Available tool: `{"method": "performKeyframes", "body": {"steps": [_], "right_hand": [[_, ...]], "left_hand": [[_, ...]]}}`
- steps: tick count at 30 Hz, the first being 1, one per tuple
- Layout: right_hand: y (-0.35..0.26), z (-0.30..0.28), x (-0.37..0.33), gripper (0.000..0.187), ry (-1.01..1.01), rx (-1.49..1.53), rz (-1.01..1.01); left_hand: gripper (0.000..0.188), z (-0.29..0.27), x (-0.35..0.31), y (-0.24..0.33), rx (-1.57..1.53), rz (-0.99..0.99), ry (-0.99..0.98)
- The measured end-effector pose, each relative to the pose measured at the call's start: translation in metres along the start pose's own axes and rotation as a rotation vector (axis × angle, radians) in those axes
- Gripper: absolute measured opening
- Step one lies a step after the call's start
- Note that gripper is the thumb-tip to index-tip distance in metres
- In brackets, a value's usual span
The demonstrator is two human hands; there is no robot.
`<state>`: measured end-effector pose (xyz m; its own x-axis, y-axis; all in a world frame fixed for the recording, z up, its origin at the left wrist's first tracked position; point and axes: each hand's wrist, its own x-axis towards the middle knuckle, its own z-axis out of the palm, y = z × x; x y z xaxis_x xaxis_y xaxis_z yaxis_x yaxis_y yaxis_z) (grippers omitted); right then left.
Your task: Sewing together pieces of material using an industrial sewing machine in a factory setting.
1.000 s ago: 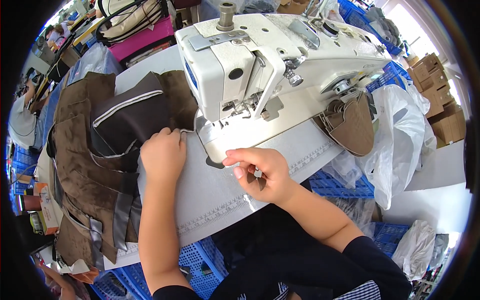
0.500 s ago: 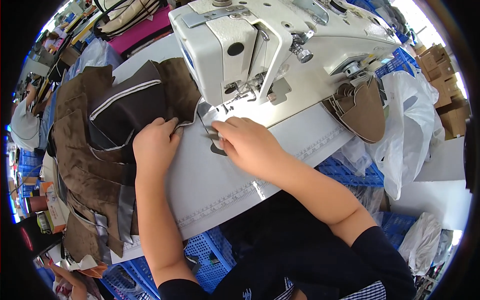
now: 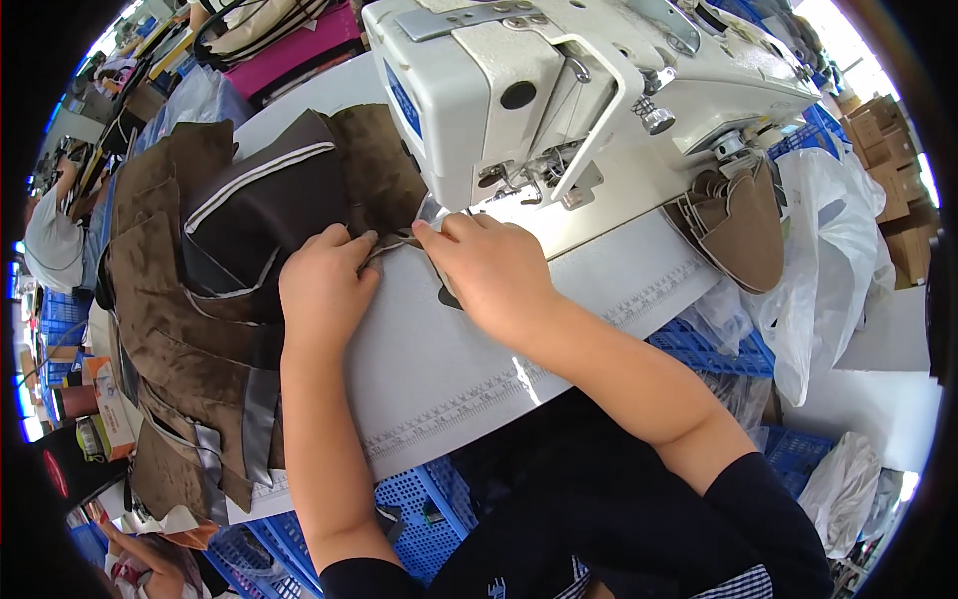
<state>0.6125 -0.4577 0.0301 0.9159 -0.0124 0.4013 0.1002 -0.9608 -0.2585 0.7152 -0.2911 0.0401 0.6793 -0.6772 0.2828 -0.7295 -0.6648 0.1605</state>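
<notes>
A brown suede-like fabric piece (image 3: 374,150), with dark smooth panels and pale piping, lies over the left of the sewing table. My left hand (image 3: 327,290) pinches its near edge between thumb and fingers. Close by, my right hand (image 3: 494,270) has its fingers curled down on the same edge, just in front of the needle area of the white sewing machine (image 3: 449,110). The presser foot is partly hidden behind this hand. A small dark flat shape (image 3: 448,296) shows under the right hand; its kind is unclear.
Stacked brown cut pieces (image 3: 743,225) lie at the table's right end, beside a white plastic bag (image 3: 813,250). Blue crates (image 3: 424,514) stand below the table's front edge. A printed ruler strip (image 3: 479,399) runs along that edge. Other people sit at far left.
My right hand has moved up and left onto the fabric edge, near my left hand. The view has shifted slightly, so the machine appears farther right.
</notes>
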Motion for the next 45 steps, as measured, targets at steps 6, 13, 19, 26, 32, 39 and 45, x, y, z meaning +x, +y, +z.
{"method": "performKeyframes", "body": {"steps": [6, 13, 19, 26, 32, 39, 45], "right_hand": [[-0.001, -0.001, 0.0, 0.036, -0.014, 0.027, -0.008], [0.0, 0.004, 0.003, 0.041, -0.016, 0.008, -0.013], [0.001, 0.007, 0.002, 0.046, -0.059, -0.006, -0.028], [-0.003, 0.005, 0.001, 0.035, 0.022, 0.105, 0.048], [-0.005, 0.016, 0.016, 0.026, 0.016, 0.235, 0.113], [-0.008, 0.017, 0.009, 0.021, 0.017, 0.291, 0.12], [-0.008, 0.015, 0.01, 0.024, 0.022, 0.282, 0.099]], "left_hand": [[0.029, 0.0, 0.0, 0.0, -0.008, -0.013, -0.003], [0.029, -0.003, -0.001, 0.001, -0.014, -0.018, -0.014], [0.03, -0.013, -0.001, 0.005, -0.186, -0.102, -0.087], [0.028, 0.001, -0.003, -0.011, -0.253, -0.149, 0.026], [0.03, -0.01, 0.006, 0.004, -0.236, -0.337, -0.088], [0.018, 0.005, 0.008, 0.005, -0.11, -0.299, -0.01], [0.013, 0.015, 0.01, 0.004, 0.016, -0.301, 0.018]]}}
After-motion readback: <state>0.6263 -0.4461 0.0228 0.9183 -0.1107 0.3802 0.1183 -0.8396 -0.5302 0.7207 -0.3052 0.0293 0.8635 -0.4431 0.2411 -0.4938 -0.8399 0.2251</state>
